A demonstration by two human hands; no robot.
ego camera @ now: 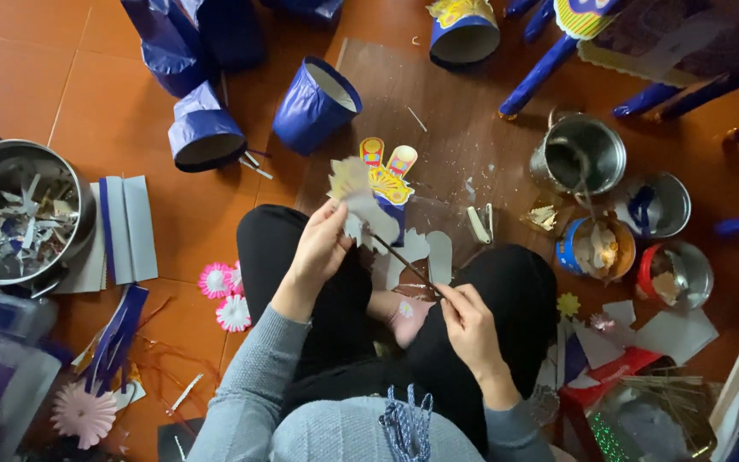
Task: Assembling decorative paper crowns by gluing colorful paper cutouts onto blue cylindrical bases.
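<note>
The floor (27, 77) was orange-brown tile, littered with blue paper cylinders (314, 103) and tins (579, 154). The left hand (322, 244) gripped a pale paper cutout (354, 190) above the lap; the right hand (464, 321) pinched a thin stick (404, 261) touching it.

I see a small paper piece (354, 190) held up in my left hand (318, 252). It is pale, cream and grey, with wavy cut edges like a flower or a little crown. It is up above my lap, just in front of a blue cup with yellow paper shapes. My right hand (470, 329) holds a thin brown stick (405, 263). The stick slants up, and its tip touches the paper piece.
</note>
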